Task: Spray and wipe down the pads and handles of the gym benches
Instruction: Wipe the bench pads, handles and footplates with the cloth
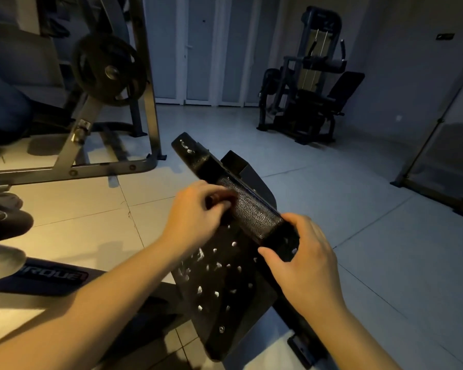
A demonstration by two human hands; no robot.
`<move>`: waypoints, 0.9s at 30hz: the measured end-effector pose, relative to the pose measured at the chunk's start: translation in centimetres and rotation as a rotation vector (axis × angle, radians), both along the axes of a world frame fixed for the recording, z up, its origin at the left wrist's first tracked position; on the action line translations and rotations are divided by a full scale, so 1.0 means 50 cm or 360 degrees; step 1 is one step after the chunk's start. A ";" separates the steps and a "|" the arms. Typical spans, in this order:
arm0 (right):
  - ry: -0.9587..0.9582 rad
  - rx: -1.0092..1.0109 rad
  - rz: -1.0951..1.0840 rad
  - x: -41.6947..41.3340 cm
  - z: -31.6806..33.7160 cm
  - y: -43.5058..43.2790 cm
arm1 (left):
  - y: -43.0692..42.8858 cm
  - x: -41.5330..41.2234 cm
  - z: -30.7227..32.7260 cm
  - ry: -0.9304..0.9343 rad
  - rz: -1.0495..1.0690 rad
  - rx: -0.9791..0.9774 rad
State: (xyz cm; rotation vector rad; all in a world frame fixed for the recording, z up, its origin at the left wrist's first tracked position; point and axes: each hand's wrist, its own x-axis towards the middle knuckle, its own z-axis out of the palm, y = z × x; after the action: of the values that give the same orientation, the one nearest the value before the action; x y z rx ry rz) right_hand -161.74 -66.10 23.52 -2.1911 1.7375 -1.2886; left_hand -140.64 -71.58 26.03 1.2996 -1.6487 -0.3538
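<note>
A black bench pad (219,284) tilts up in the middle of the view, dotted with several white blobs of foam. Along its upper edge runs a cracked black roller pad (247,209), with more foam near its far end. My left hand (198,206) is at the left side of the roller with its fingers curled; what they hold is too dark to tell. My right hand (300,260) grips the near end of the roller, thumb underneath. No spray bottle is in view.
A weight rack (134,108) with a black plate (108,70) stands at the left. A cable machine (308,84) sits at the back right. A black bench (48,276) with lettering and a shoe (6,220) are at the lower left. Tiled floor (332,188) surrounds the pad.
</note>
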 end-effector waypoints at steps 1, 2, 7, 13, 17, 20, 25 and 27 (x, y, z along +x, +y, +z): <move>0.0002 0.0008 0.0001 -0.001 0.000 0.000 | 0.025 -0.017 0.002 -0.0074 -0.0121 -0.0068; 0.0005 0.0011 -0.0002 -0.001 -0.001 -0.001 | 0.047 -0.031 0.003 -0.0170 -0.0230 -0.0149; 0.0006 0.0018 -0.0029 0.004 0.000 -0.004 | -0.024 -0.003 0.001 -0.0235 -0.0035 -0.0158; 0.0096 0.0029 -0.0051 0.004 0.013 0.002 | -0.082 0.015 0.016 -0.0044 0.0245 -0.0054; 0.0080 0.0040 -0.0069 0.005 0.016 0.005 | 0.031 -0.029 0.008 -0.0317 -0.0219 -0.0305; 0.0091 0.0043 -0.0073 0.005 0.014 0.001 | 0.040 -0.028 -0.002 -0.0639 -0.0334 -0.0490; 0.0111 0.0051 -0.0076 0.004 0.009 -0.002 | -0.104 0.045 0.008 -0.0243 0.0248 -0.0062; 0.0113 0.0069 -0.0062 0.004 0.008 0.000 | -0.116 0.061 0.007 -0.0094 0.0248 0.0003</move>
State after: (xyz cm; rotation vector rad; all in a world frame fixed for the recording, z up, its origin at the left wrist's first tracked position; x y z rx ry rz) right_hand -161.56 -66.10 23.91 -2.2164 1.8241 -1.1825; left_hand -137.60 -77.39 26.36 1.4419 -1.5837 -0.2252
